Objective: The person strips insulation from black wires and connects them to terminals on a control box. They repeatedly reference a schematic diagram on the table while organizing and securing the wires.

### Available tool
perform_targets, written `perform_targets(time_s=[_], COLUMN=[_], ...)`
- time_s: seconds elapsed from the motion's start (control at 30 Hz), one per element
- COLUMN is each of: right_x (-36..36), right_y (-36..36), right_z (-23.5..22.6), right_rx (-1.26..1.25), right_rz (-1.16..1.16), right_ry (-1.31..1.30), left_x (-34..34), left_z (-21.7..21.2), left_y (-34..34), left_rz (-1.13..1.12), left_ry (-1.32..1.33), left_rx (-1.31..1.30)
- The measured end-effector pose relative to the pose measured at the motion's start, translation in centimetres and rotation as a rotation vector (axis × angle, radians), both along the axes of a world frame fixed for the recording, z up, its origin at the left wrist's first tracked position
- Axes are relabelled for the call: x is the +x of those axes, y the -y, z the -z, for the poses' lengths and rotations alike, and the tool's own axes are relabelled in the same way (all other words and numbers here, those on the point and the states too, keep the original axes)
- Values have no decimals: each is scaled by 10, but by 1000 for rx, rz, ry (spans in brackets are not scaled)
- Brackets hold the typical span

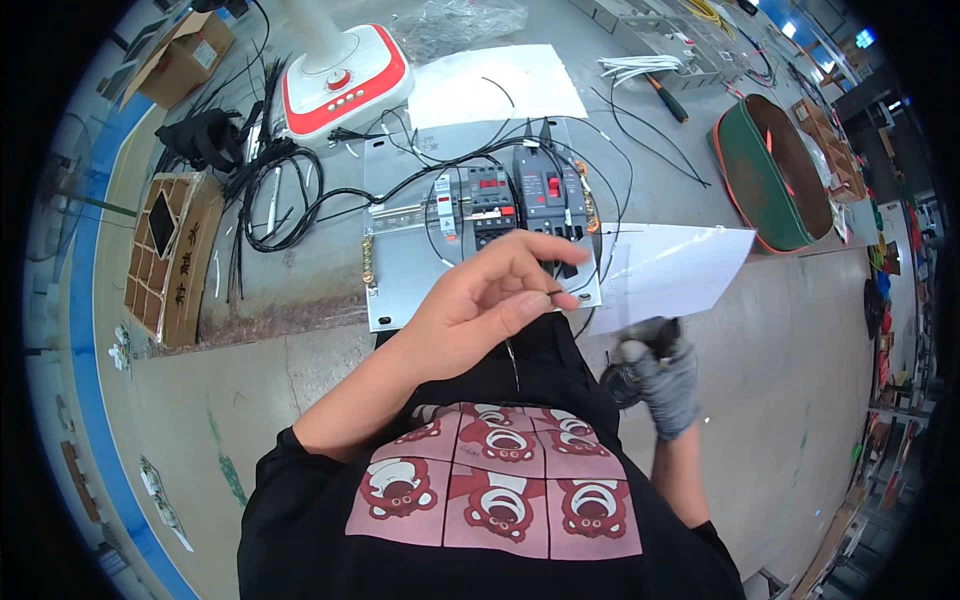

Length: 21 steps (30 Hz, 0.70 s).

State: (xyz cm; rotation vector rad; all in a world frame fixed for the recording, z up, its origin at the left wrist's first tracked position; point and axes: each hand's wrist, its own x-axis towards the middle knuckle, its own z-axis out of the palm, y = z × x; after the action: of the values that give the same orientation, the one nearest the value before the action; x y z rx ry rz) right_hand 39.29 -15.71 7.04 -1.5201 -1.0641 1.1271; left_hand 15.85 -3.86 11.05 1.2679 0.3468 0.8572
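My bare left hand (480, 305) is over the front edge of a metal mounting plate (405, 255). Its thumb and index finger pinch a thin black wire; a thin dark length hangs below the hand. On the plate sit a large dark circuit breaker (548, 190), a smaller breaker (490, 185) and a narrow white module (445, 205), with black wires running across. My right hand (660, 375), in a grey glove, is lower and to the right, off the bench edge. Its fingers curl around something dark that I cannot make out, beside a dark coil (621, 384).
White paper sheets (690, 265) lie right of the plate and behind it. A bundle of black cable (270, 215) and a compartmented wooden box (175, 260) are at the left. A red-and-white fan base (345, 85) stands behind. At the right are a green oval bin (745, 175) and a screwdriver (667, 100).
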Motion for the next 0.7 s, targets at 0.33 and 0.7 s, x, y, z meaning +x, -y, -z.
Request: perform_targets(time_s=[0.33, 0.7], right_x=[70, 40], right_y=[11, -21], right_z=[-77, -120], right_rx=[494, 588], right_rz=[283, 16], right_ry=[12, -158], left_x=[-27, -21], left_z=[-83, -73], left_y=[26, 39], left_rz=[7, 229], left_ry=[193, 620], left_rx=[558, 187])
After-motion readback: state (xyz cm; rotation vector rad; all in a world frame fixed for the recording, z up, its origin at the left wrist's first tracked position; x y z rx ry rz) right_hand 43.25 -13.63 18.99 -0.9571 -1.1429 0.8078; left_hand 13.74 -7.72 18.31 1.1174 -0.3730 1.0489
